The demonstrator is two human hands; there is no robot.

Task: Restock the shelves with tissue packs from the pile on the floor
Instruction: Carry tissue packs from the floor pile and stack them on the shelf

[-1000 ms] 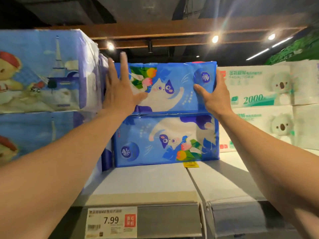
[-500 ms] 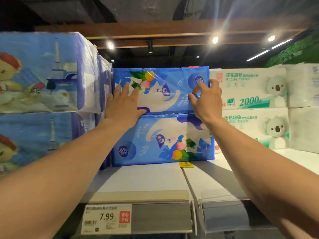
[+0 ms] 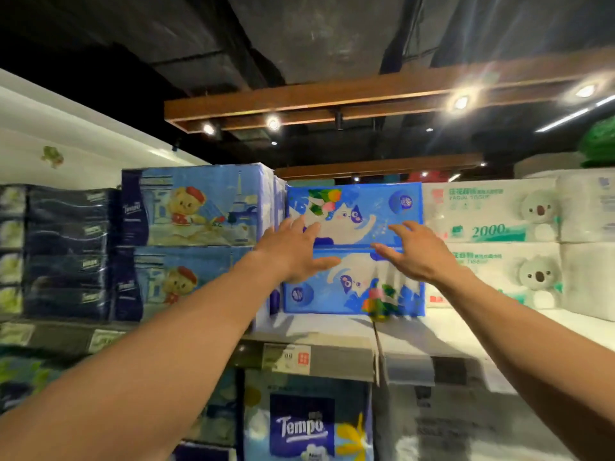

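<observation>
With both your left hand point(image 3: 294, 249) and right hand point(image 3: 421, 252) spread open before the upper cat-print pack point(image 3: 354, 214), stacked at twelve o'clock on the shelf point(image 3: 336, 326), press evenly to square it.

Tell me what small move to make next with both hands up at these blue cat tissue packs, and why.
Probably draw both hands back and turn down for another pack. The upper blue cat-print tissue pack already sits squarely on the lower one, and the left hand and right hand are open, gripping nothing.
</observation>
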